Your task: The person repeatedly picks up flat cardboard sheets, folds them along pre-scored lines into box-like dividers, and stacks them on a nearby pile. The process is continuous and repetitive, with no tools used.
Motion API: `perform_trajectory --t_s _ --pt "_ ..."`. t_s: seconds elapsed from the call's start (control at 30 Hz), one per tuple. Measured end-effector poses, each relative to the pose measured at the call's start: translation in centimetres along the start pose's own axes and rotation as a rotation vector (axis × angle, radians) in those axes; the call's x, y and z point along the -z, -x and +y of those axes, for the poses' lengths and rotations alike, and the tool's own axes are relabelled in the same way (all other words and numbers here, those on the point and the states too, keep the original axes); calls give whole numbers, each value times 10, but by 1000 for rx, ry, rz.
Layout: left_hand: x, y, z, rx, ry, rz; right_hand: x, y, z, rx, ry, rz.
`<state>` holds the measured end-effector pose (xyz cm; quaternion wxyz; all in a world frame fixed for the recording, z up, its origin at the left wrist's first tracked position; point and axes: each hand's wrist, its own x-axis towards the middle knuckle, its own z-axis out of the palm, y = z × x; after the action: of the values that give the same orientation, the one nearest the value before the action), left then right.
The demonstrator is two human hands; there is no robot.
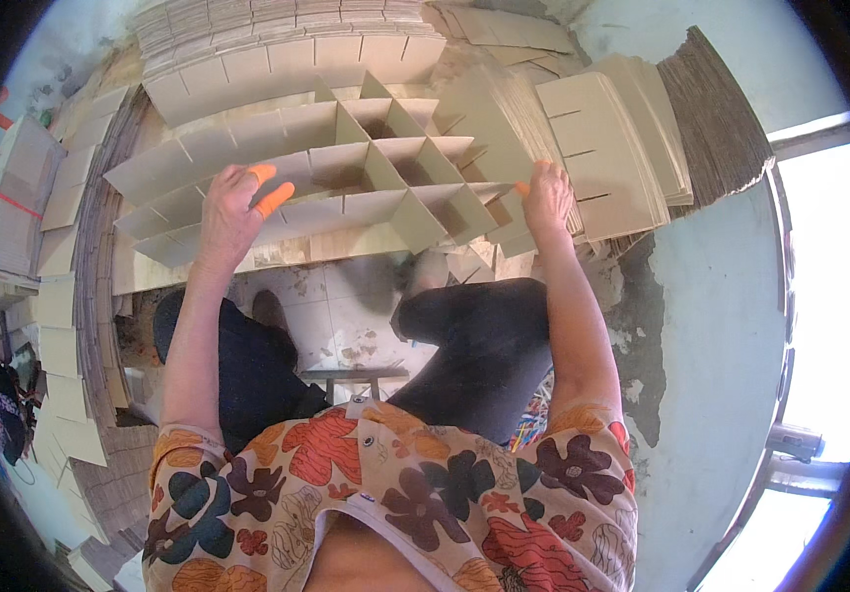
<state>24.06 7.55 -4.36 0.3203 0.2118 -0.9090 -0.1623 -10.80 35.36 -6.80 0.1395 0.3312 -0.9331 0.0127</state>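
Note:
A partly interlocked cardboard divider grid (382,168) stands on edge in front of me, with long slotted strips running left and shorter ones crossing them at its right. My left hand (230,212) is over the long strips, with orange covers on its thumb and one finger. Those two are spread, and no object shows between them. At the grid's right end, my right hand (548,202) has its fingers bent together beside a pile of slotted cardboard sheets (602,158). An orange cover shows at its thumb. What its fingers hold, if anything, is hidden.
Stacked cardboard strips (296,64) lie at the back of the worktop. Darker cardboard (711,118) is piled at the far right, against the wall. More stacks (60,316) line the left, near a white box (18,197). A small stool (356,376) is below, between my legs.

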Motion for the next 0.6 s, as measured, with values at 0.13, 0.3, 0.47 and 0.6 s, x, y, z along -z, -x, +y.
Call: perform_trajectory --t_s 0.13,0.3,0.47,0.6 --pt "1 3 2 14 2 28 9 -4 0 -110 -117 30" --pt "3 7 2 -11 19 65 26 -4 -7 -143 -155 28" --pt "-3 11 5 -20 52 88 55 -12 -13 -137 -319 368" --pt "-2 14 8 -82 6 -33 126 -12 -57 22 -504 469"
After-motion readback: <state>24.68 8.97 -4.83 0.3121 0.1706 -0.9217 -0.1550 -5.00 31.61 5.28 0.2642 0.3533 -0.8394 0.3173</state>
